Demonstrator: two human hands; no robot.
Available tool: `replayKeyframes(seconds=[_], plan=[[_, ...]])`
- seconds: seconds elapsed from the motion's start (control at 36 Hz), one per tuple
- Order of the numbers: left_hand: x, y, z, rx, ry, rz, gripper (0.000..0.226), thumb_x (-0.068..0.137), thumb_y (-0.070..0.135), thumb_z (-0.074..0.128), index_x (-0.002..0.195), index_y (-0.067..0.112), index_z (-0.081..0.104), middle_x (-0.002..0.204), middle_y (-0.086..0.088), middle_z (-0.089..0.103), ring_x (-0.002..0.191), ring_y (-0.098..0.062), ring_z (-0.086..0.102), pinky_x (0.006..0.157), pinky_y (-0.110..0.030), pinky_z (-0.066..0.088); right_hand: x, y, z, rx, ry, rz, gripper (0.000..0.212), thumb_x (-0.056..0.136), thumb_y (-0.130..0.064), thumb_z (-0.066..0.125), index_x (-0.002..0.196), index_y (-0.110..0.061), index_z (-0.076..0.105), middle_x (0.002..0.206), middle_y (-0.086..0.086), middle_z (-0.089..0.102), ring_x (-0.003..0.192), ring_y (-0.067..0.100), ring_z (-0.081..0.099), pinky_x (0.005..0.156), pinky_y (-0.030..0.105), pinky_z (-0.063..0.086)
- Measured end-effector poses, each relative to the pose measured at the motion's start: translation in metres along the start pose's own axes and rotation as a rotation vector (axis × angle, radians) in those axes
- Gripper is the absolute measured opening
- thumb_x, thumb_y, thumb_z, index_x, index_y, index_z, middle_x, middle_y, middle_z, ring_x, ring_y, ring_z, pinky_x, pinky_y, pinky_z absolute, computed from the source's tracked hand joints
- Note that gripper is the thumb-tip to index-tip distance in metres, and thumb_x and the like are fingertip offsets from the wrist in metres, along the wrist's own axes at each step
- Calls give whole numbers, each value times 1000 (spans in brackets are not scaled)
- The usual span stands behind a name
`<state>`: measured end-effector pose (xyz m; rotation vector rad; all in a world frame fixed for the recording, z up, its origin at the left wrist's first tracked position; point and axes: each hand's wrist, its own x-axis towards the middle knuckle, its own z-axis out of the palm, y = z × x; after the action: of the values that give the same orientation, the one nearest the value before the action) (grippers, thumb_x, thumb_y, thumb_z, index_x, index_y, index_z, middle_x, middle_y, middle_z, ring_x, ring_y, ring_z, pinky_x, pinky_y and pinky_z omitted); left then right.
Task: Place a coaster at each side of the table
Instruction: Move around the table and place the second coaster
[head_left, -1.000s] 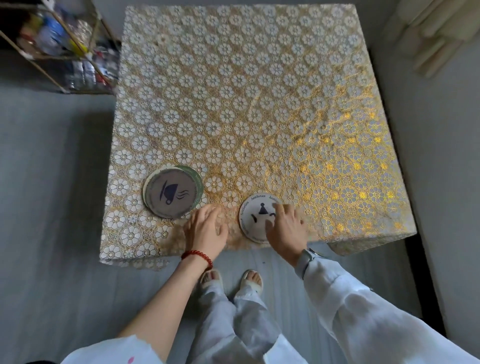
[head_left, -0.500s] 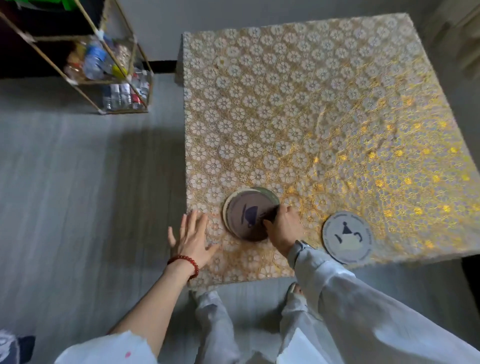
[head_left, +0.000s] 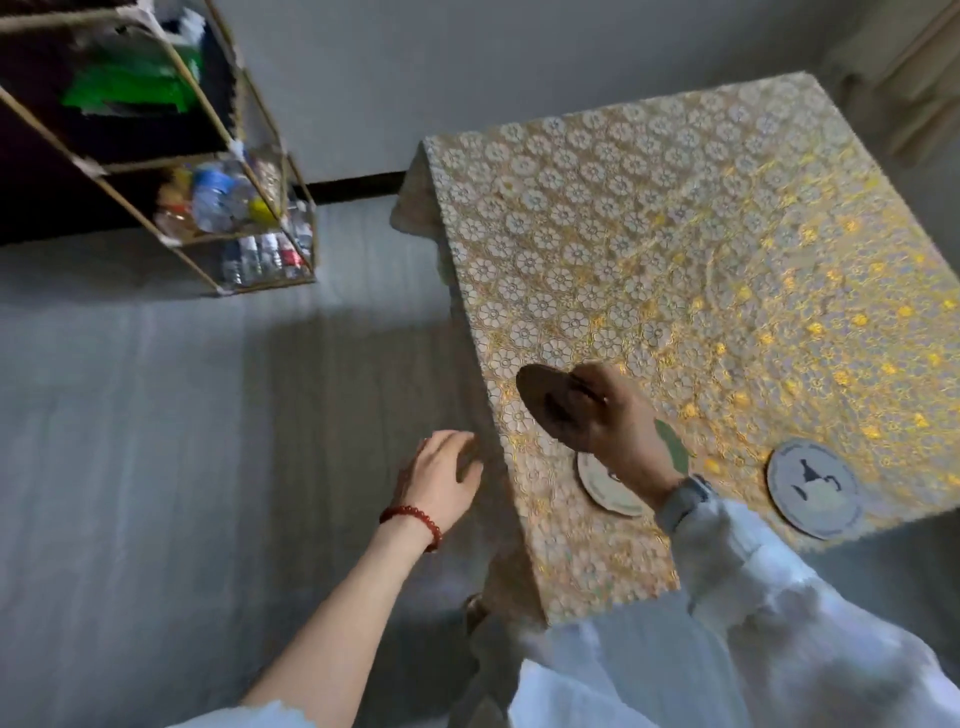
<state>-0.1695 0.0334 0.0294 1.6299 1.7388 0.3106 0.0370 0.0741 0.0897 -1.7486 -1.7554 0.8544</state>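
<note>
My right hand (head_left: 615, 421) grips a round brown-grey coaster (head_left: 545, 400) and holds it tilted just above the table's left part. Below that hand the rest of the coaster stack (head_left: 605, 486) lies on the gold lace tablecloth (head_left: 701, 234), partly hidden by my wrist; a green coaster edge (head_left: 672, 444) shows beside it. A single white coaster with a teapot picture (head_left: 813, 486) lies flat near the front edge, to the right. My left hand (head_left: 441, 480) hovers off the table's left edge, fingers loosely apart, holding nothing.
A gold wire shelf (head_left: 208, 171) with bottles and packets stands on the grey floor at the left. A grey wall runs behind the table. Beige curtains (head_left: 914, 67) hang at the far right.
My right hand left the teapot coaster on the table, moved to the stack and lifted its top coaster. My left hand slid off the table. The view swung left.
</note>
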Motion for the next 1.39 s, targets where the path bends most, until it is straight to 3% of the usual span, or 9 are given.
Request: replayKeyframes(seconds=[0.17,0.28,0.44,0.61,0.69,0.78,0.97,1.19,1.39], plan=[[16,-33,-61,36,65,-73,36,86,23,52,121,15,52,129,-5,51,115,-25,51,98,-34,40,52,-34,52,287,-15,155,21,85,-5,52,104,-11,59,93,-4,58,88,16,55,75,34,52],[39,-44,-92,44,78,-73,32,85,17,53,117,10,55,120,-11,58,112,-29,53,96,-32,40,79,-40,77,344,-76,201,20,84,-6,53,102,-12,61,94,1,61,91,21,57,80,32,45],[92,-47,-154,127,69,-3,27,85,18,53,111,15,59,107,-5,67,101,-26,59,92,-38,46,129,-49,95,472,-46,329,20,88,-11,51,100,-23,60,96,6,60,84,20,54,63,24,42],[164,-42,-211,214,-53,48,24,86,22,50,109,20,58,103,1,66,95,-19,60,85,-30,49,179,-59,106,491,74,462,20,88,-17,52,105,-24,60,106,7,62,99,28,56,89,44,47],[201,-33,-221,226,-131,79,26,87,23,48,111,19,57,107,-1,65,97,-18,59,83,-26,45,195,-63,107,523,119,529,22,89,-18,50,109,-21,58,110,12,62,100,32,57,90,52,48],[237,-20,-220,257,-214,140,27,87,24,48,113,20,56,108,-1,65,99,-17,58,85,-27,44,204,-64,101,565,206,592,22,91,-13,47,111,-13,57,110,16,60,101,33,56,92,51,47],[297,15,-175,400,-473,325,33,88,27,47,120,21,51,123,-3,58,111,-21,53,97,-38,45,189,-34,79,558,394,773,18,91,-15,46,100,-27,55,103,7,56,92,23,53,75,34,43],[341,43,-115,596,-696,662,41,88,28,48,128,19,43,135,-7,44,126,-24,39,107,-44,34,185,-11,75,493,282,871,27,90,-21,50,116,-18,58,123,9,59,109,25,52,91,38,43],[378,40,-87,808,-770,925,61,85,39,50,139,27,23,154,-6,13,142,-27,4,115,-51,13,205,1,88,459,413,979,25,88,-16,54,112,-16,63,116,5,64,106,18,53,88,28,39]])
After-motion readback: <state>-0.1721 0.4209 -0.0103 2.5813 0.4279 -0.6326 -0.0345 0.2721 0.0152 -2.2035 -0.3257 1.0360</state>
